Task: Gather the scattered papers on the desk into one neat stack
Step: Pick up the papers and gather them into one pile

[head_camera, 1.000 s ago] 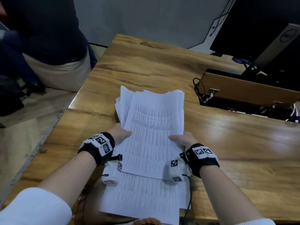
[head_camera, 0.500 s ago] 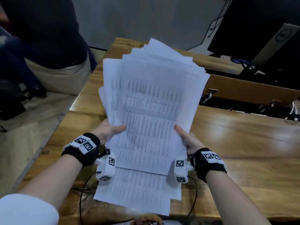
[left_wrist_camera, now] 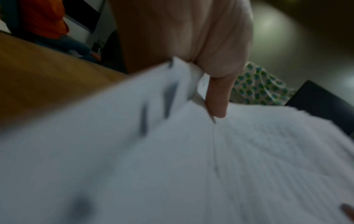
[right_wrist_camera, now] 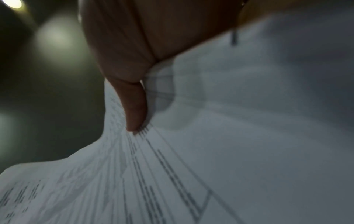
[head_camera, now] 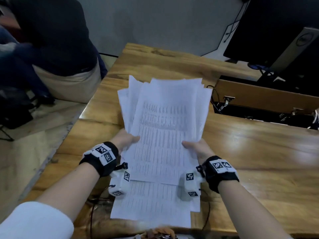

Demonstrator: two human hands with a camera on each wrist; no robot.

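A bundle of white printed sheets (head_camera: 165,121) is held above the wooden desk (head_camera: 259,152), its edges fanned and uneven. My left hand (head_camera: 126,139) grips the bundle's left side, thumb on top. On the right side my right hand (head_camera: 196,146) grips it the same way. More printed sheets (head_camera: 151,202) lie flat on the desk's near edge under my wrists. The left wrist view shows my thumb (left_wrist_camera: 218,97) pressed on the paper (left_wrist_camera: 172,166). The right wrist view shows the right thumb (right_wrist_camera: 134,106) pinching the sheets (right_wrist_camera: 229,136).
A dark monitor (head_camera: 276,28) on a stand sits at the back right. A wooden cable box (head_camera: 262,99) with wires runs along the desk's right rear. A seated person (head_camera: 51,49) is to the left of the desk. The floor (head_camera: 34,135) drops off along the desk's left edge.
The bundle was lifted and tipped up toward me half a second ago; now it has come back down and lies lower and flatter over the desk, still held by both hands.
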